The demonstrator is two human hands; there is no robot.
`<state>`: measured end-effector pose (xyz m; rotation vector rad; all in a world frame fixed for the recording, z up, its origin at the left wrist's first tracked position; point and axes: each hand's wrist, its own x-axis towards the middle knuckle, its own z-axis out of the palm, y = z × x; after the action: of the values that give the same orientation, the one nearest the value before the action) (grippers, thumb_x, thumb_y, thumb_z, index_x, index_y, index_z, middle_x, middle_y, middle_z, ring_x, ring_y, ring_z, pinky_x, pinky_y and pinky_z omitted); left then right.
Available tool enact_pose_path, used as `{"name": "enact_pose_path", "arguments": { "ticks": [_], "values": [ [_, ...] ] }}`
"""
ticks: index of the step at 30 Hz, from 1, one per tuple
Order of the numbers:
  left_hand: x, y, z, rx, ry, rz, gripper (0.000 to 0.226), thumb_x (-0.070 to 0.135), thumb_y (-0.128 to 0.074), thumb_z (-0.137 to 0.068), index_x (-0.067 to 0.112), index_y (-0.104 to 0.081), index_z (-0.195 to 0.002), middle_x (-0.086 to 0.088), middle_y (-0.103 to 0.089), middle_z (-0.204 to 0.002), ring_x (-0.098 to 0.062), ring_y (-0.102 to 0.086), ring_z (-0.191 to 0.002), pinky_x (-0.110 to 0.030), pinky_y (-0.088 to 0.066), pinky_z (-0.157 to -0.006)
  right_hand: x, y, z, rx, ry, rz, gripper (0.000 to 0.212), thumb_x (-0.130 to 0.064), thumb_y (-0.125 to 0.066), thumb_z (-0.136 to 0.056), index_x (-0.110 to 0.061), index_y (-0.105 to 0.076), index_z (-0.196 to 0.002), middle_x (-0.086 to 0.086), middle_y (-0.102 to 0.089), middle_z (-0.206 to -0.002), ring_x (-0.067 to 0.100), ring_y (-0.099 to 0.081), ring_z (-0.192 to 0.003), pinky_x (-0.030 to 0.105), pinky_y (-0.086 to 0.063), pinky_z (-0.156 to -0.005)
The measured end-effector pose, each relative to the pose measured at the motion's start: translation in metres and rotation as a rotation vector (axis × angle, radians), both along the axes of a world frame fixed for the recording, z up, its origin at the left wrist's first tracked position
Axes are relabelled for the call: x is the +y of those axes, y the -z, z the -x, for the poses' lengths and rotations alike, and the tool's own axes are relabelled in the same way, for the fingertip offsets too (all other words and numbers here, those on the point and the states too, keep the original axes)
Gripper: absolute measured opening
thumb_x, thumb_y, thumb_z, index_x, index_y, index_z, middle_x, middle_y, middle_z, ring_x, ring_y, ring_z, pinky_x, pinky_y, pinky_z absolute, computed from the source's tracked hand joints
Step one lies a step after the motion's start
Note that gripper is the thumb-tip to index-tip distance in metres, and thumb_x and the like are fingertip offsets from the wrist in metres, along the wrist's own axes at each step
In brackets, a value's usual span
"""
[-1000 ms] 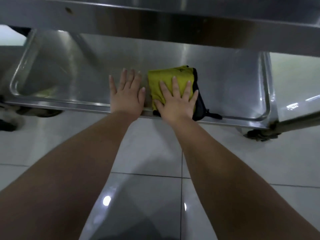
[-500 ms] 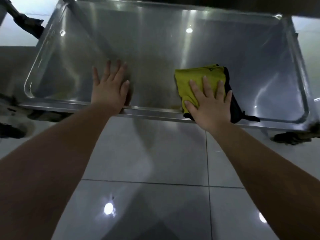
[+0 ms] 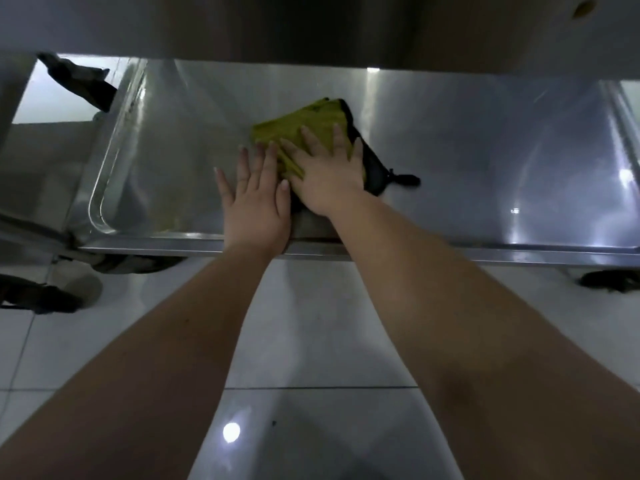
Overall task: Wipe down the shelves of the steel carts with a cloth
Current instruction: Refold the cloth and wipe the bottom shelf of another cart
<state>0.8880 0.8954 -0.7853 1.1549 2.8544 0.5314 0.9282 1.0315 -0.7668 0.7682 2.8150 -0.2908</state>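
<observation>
Bare shelf [image 3: 485, 161] right of cloth [image 3: 304, 129]; upper shelf [image 3: 311, 29] overhangs.

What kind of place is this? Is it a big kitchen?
Maybe a big kitchen or workroom; I can't be sure. The clues: a shiny steel cart shelf on wheels, a glossy white tiled floor, and a yellow cleaning cloth.

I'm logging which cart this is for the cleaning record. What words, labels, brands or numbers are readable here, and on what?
None can be read.
Steel cart shelf: bare metal, with no print or plate in view.
Yellow cloth: no logo shows; its black tab is too small to tell.
Yellowish spot on the upper shelf: blurred, no lettering legible.
</observation>
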Motion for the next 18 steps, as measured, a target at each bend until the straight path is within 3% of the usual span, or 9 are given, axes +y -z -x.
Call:
{"name": "enact_pose_path", "arguments": {
  "ticks": [3,8,11,14,18],
  "values": [
    [0.0,0.001,0.003,0.016,0.002,0.023,0.055,0.034,-0.019,-0.104,0.02,-0.009,-0.156,0.0,-0.009,-0.163,-0.022,0.003,-0.15,-0.052,0.012,-0.117,0.023,0.001,-0.018,0.05,-0.014,-0.003,0.057,-0.063,-0.026,-0.096,-0.051,-0.011,-0.15,-0.012,-0.003,-0.163,0.035,0.005,-0.149,0.061,0.001,-0.115],
    [0.001,-0.001,0.0,0.056,0.044,0.056,0.054,0.033,-0.019,-0.103,0.021,-0.014,-0.155,0.001,-0.011,-0.163,-0.021,0.002,-0.15,-0.053,0.012,-0.117,0.13,0.001,-0.135,-0.008,0.439,0.025,0.059,-0.061,-0.03,-0.097,-0.049,-0.008,-0.151,-0.012,0.0,-0.163,0.035,0.006,-0.149,0.064,-0.001,-0.115],
    [0.002,-0.001,-0.001,0.074,0.066,0.059,0.054,0.033,-0.02,-0.102,0.021,-0.018,-0.155,0.001,-0.014,-0.163,-0.021,0.001,-0.15,-0.053,0.011,-0.117,0.131,-0.002,-0.199,-0.032,0.645,0.032,0.06,-0.062,-0.027,-0.097,-0.05,-0.004,-0.151,-0.012,0.003,-0.163,0.037,0.008,-0.148,0.062,0.001,-0.116],
    [0.002,-0.003,-0.001,0.063,0.06,0.067,0.054,0.032,-0.02,-0.102,0.021,-0.018,-0.155,0.001,-0.012,-0.163,-0.021,0.002,-0.15,-0.054,0.011,-0.117,0.082,0.001,-0.19,-0.044,0.602,-0.035,0.061,-0.062,-0.025,-0.097,-0.048,0.0,-0.151,-0.01,0.007,-0.163,0.042,0.007,-0.147,0.065,0.001,-0.114],
    [0.0,-0.003,-0.001,0.037,0.044,0.055,0.054,0.031,-0.02,-0.103,0.02,-0.017,-0.155,0.001,-0.01,-0.163,-0.021,0.003,-0.15,-0.054,0.01,-0.117,0.001,0.003,-0.104,-0.067,0.311,-0.056,0.064,-0.066,-0.024,-0.095,-0.049,0.003,-0.15,-0.008,0.013,-0.162,0.044,0.013,-0.145,0.067,0.006,-0.112]
  ]
}}
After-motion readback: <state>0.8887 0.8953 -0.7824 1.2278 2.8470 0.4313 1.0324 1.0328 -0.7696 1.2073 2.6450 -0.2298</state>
